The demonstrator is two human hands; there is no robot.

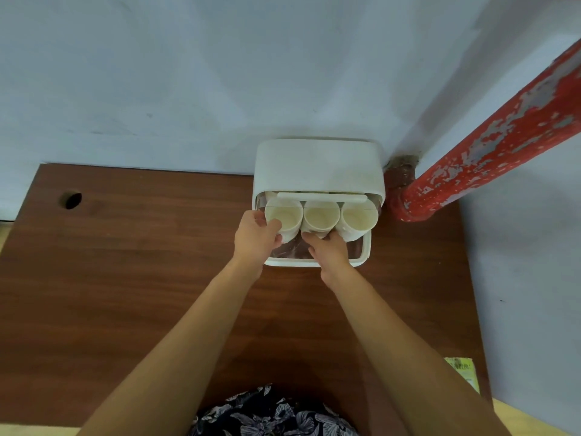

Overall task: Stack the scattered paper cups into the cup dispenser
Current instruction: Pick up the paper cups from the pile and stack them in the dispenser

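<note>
Fingers (273, 227) of the left hand (256, 237) curl round the left cup stack (282, 217), thumb on its near side, seemingly to steady or seat it in the cup dispenser (319, 166). Those of the right hand (330, 248) reach up under the middle cup stack (320, 217); they touch its lower end, but whether they pinch it or merely push I cannot tell. Three columns of paper cups show, mouths toward the camera, side by side in the dispenser's open front: left, middle and the right cup stack (359, 219), which no hand touches. How many cups nest in each cannot be counted. One dispenser stands at the far edge of the brown worktop (141, 262), against the wall, just left of a red pipe (490, 146). No loose cups show on the worktop, so the stacking looks nearly done.
</note>
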